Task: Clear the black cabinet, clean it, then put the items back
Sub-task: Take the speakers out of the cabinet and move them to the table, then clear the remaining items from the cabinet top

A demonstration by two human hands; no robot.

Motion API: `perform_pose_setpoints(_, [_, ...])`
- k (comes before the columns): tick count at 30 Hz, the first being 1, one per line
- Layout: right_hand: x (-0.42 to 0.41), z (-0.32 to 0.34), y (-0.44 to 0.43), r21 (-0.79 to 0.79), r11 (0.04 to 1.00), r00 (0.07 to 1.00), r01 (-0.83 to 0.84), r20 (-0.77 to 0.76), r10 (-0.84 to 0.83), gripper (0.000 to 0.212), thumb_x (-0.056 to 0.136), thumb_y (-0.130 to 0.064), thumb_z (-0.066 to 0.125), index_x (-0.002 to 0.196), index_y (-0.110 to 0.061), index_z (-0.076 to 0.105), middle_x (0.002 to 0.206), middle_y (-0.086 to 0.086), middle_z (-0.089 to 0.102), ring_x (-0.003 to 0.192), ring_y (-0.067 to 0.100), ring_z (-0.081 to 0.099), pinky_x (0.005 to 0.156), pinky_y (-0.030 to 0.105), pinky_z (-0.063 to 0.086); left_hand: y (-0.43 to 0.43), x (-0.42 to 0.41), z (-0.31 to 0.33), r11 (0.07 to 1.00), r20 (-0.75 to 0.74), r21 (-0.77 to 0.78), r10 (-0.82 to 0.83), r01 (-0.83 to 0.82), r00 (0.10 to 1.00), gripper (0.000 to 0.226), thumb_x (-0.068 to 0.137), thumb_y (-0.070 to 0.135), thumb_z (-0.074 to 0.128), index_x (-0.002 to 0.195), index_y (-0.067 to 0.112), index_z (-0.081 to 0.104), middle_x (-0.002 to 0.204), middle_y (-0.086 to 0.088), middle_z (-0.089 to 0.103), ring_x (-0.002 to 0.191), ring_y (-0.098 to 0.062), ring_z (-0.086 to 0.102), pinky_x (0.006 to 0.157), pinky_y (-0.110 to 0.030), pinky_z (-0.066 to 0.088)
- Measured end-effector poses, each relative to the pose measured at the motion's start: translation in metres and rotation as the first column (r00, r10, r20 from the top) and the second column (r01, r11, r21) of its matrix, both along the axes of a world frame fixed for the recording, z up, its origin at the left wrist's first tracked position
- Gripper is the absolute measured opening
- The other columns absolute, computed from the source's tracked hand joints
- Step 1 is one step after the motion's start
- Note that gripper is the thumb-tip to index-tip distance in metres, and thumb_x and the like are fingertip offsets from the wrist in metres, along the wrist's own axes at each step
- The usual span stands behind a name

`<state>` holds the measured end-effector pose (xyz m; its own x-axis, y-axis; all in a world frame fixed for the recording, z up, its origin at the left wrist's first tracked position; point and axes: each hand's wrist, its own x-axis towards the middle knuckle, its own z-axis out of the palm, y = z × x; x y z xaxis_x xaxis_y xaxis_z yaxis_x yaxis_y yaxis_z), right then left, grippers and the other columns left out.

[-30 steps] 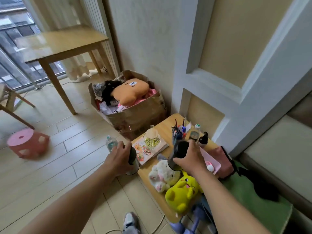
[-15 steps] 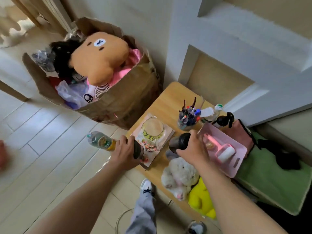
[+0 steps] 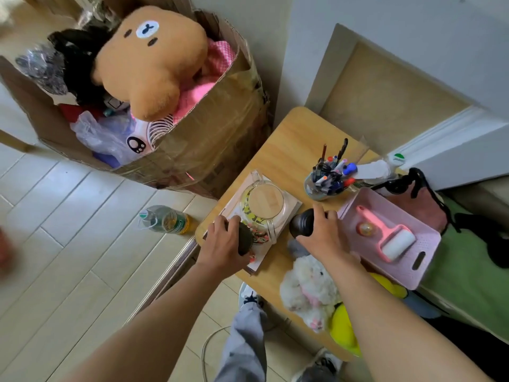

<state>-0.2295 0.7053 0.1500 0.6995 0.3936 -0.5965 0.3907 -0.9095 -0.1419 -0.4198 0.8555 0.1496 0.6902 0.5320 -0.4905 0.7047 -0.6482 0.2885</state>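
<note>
The fingers [image 3: 230, 219] of the left hand [image 3: 223, 244] were curled round a dark round object [image 3: 244, 238] at the near left edge of the bench [image 3: 289, 139]. The fingers [image 3: 319, 210] of the right hand [image 3: 323, 237] were wrapped round a black bottle [image 3: 301, 223]. A glass jar [image 3: 265, 206] stood between them, and a pink tray [image 3: 399, 213] was seen just right.

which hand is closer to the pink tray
Right. The right hand sits right beside the pink tray; the left hand is farther off, on the far side of the glass jar.
</note>
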Motion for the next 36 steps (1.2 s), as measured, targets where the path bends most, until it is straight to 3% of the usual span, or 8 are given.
perform_pose_setpoints(6, [0.002, -0.008, 0.008, -0.046, 0.999, 0.999, -0.009, 0.05, 0.011, 0.08, 0.081, -0.038, 0.078, 0.141, -0.02, 0.028, 0.14, 0.017, 0.038, 0.124, 0.037, 0.048, 0.087, 0.04, 0.048, 0.001, -0.005, -0.004, 1.0, -0.008, 0.004, -0.023, 0.023, 1.0, 0.094, 0.068, 0.057, 0.077, 0.143, 0.026, 0.028, 0.136, -0.009, 0.034, 0.121, -0.026, 0.039, 0.096, -0.037, 0.049])
perform_pose_setpoints(13, [0.004, 0.003, 0.0, -0.012, 1.0, 1.0, 0.01, 0.024, -0.009, 0.09, 0.077, -0.049, 0.079, 0.144, -0.025, 0.024, 0.138, 0.016, 0.037, 0.12, 0.037, 0.051, 0.086, 0.042, 0.05, 0.006, 0.004, 0.013, 0.999, -0.039, -0.038, -0.04, 0.038, 0.998, 0.106, 0.067, 0.064, 0.077, 0.15, 0.026, 0.022, 0.146, -0.007, 0.03, 0.128, -0.026, 0.038, 0.098, -0.036, 0.051])
perform_pose_setpoints(23, [0.003, 0.116, -0.077, 0.219, 0.959, 0.972, 0.178, 0.113, -0.207, 0.081, 0.082, -0.062, 0.063, 0.145, -0.02, 0.033, 0.141, 0.011, 0.045, 0.13, 0.033, 0.045, 0.098, 0.044, 0.046, -0.01, 0.061, 0.112, 0.995, 0.137, 0.055, -0.091, 0.084, 0.986, 0.094, 0.077, 0.065, 0.07, 0.149, 0.02, 0.03, 0.142, -0.007, 0.038, 0.125, -0.025, 0.041, 0.102, -0.036, 0.044])
perform_pose_setpoints(28, [-0.004, 0.171, -0.174, 0.369, 0.865, 0.908, 0.339, 0.112, -0.404, 0.067, 0.078, -0.064, 0.057, 0.128, -0.022, 0.043, 0.126, 0.013, 0.053, 0.117, 0.037, 0.054, 0.089, 0.044, 0.051, -0.089, 0.102, 0.177, 0.976, 0.264, 0.086, -0.217, 0.202, 0.94, 0.087, 0.08, 0.058, 0.071, 0.148, 0.018, 0.034, 0.142, -0.008, 0.041, 0.127, -0.025, 0.043, 0.104, -0.036, 0.043])
perform_pose_setpoints(32, [-0.016, 0.221, -0.292, 0.403, 0.826, 0.844, 0.393, 0.198, -0.498, 0.076, 0.087, -0.056, 0.06, 0.148, -0.018, 0.033, 0.141, 0.012, 0.044, 0.127, 0.034, 0.049, 0.096, 0.043, 0.048, -0.198, 0.117, 0.217, 0.945, 0.323, 0.093, -0.328, 0.315, 0.888, 0.085, 0.077, 0.057, 0.073, 0.145, 0.019, 0.039, 0.136, -0.008, 0.046, 0.121, -0.029, 0.047, 0.099, -0.037, 0.044])
perform_pose_setpoints(36, [-0.049, 0.257, -0.443, 0.415, 0.754, 0.736, 0.509, 0.245, -0.631, 0.082, 0.087, -0.06, 0.057, 0.152, -0.022, 0.025, 0.143, 0.008, 0.041, 0.125, 0.032, 0.052, 0.099, 0.045, 0.047, -0.344, 0.124, 0.245, 0.87, 0.356, 0.098, -0.484, 0.484, 0.799, 0.075, 0.075, 0.048, 0.073, 0.135, 0.011, 0.047, 0.129, -0.014, 0.05, 0.119, -0.037, 0.049, 0.096, -0.043, 0.044])
